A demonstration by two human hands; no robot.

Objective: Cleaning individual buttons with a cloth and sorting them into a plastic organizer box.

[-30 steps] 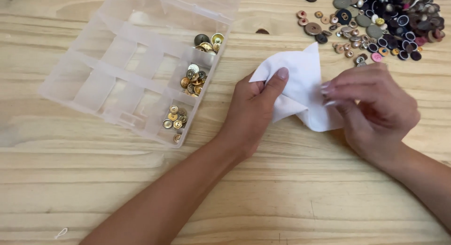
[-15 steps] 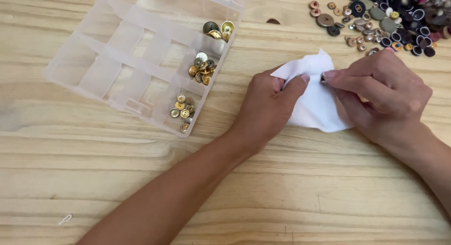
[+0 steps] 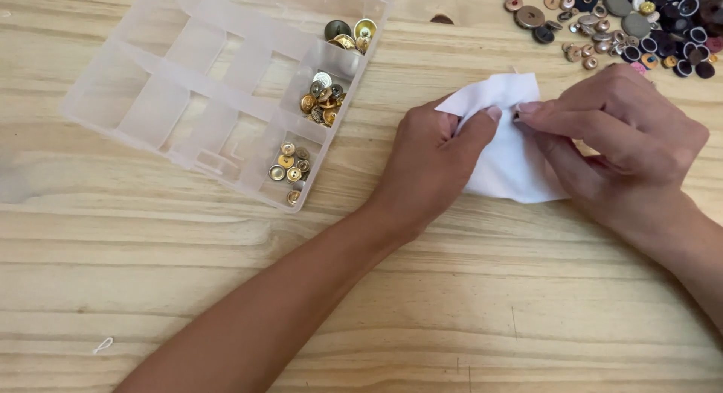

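Note:
A small piece of white cloth [image 3: 510,158] lies on the wooden table [image 3: 376,287], held between both hands. My left hand [image 3: 433,163] pinches its upper left edge between thumb and fingers. My right hand [image 3: 614,141] pinches the cloth's upper middle, fingertips nearly touching the left thumb. Something small and dark shows at the right fingertips, too small to identify.
A clear plastic compartment box [image 3: 173,99] sits at the upper left, with gold-coloured buttons [image 3: 322,97] in three compartments along its right side. A pile of mixed loose buttons [image 3: 625,20] lies at the upper right. A small white scrap [image 3: 102,345] rests near the lower left.
Both hands have drawn together on the cloth, and the cloth has flattened and shifted slightly. The fingertips now meet at its upper edge.

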